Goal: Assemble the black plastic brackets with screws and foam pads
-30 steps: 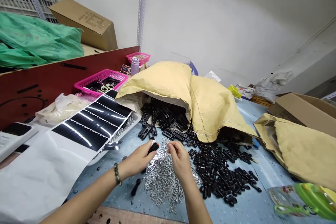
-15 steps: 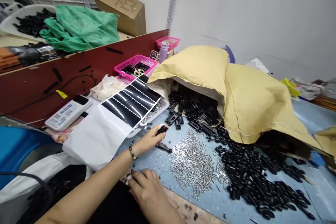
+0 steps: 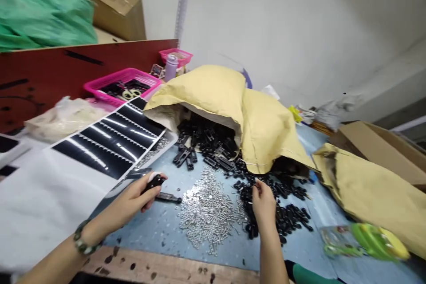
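Note:
My left hand (image 3: pixel 140 195), with a beaded bracelet on the wrist, is closed around a small black part (image 3: pixel 155 182) left of the metal pile. Just beyond its fingers a long black piece (image 3: pixel 168 197) lies on the blue table surface (image 3: pixel 146 235). My right hand (image 3: pixel 264 199) reaches over the left edge of the heap of black parts (image 3: pixel 293 219), its fingers pinched together; what they hold, if anything, is too small to make out. Between my hands lies a pile of small silver screws and nuts (image 3: pixel 209 213). Behind it, a yellow paper sack (image 3: pixel 206 91) spills black clips (image 3: pixel 213 137).
A second sack (image 3: pixel 269 128) stands beside the first. Black-printed sheets (image 3: pixel 109 135) cover part of a white tray (image 3: pixel 166 144) at left. A pink basket (image 3: pixel 96 86) holds scissors. A green-capped bottle (image 3: pixel 362 239) and another sack (image 3: pixel 382 191) lie at right.
The view has turned to the right. My right hand has moved from the near table edge to the black heap, its fingers now pinched. My left hand still holds the black part.

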The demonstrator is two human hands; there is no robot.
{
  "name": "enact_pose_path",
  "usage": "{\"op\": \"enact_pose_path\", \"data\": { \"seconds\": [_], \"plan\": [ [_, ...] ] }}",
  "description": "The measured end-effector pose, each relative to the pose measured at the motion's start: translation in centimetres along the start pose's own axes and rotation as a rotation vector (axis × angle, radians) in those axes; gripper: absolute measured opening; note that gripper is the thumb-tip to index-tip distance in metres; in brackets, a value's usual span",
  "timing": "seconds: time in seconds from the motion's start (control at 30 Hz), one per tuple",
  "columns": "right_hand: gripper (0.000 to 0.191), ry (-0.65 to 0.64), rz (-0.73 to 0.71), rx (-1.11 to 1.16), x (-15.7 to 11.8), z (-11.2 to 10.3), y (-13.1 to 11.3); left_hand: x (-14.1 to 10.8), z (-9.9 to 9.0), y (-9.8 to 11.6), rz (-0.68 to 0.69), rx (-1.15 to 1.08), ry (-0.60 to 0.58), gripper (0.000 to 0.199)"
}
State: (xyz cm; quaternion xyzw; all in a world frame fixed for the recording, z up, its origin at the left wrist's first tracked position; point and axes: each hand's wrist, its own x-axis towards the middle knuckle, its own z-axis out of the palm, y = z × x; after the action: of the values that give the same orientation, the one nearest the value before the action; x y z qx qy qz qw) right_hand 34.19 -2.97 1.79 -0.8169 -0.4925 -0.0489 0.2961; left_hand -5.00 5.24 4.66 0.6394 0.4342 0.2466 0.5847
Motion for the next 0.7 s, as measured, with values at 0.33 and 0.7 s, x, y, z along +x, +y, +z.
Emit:
{"op": "enact_pose_path", "data": {
  "seconds": [0.33, 0.7],
  "plan": [
    [0.022, -0.208, -0.033, 0.001, 4.6, 4.3, -1.9, 1.2, 3.4, 2.1, -0.004, 0.074, -0.09, 0.041],
    [0.014, -0.398, -0.387, 0.771, -2.5, 0.6, -14.3, 4.5, 4.9, 3.2, 0.27, 0.373, -0.113, 0.02]
  ]
}}
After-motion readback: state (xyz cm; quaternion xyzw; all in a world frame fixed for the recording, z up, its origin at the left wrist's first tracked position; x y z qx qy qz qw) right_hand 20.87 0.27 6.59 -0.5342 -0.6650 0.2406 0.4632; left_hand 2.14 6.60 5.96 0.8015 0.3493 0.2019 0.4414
